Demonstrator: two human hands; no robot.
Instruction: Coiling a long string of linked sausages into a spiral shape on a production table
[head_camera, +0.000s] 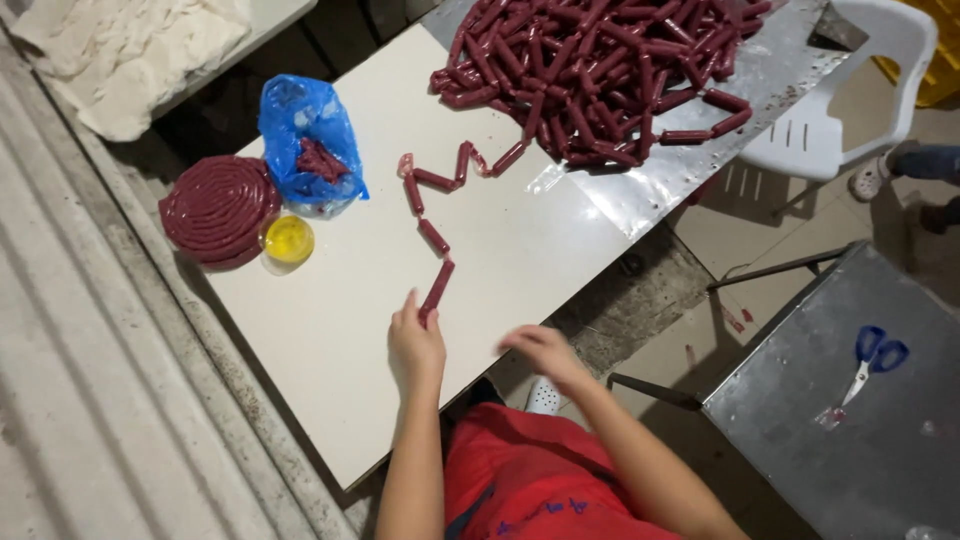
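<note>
The left hand (415, 345) pinches the near end of the sausage chain (437, 235), best kept flat on the white table (330, 330), while the blurred right hand (540, 352) seems released.

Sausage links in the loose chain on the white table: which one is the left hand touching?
The last link, at the chain's near end: the left hand has fingertips on its lower tip. The other links lie farther up, untouched.

- White table (330, 330) w/ foil-covered far end, on tiled floor (770, 240).
- White plastic chair (850, 110) top right.
- Grey metal table (830, 440) lower right.
- Corrugated metal sheet (90, 380) along left.
</note>
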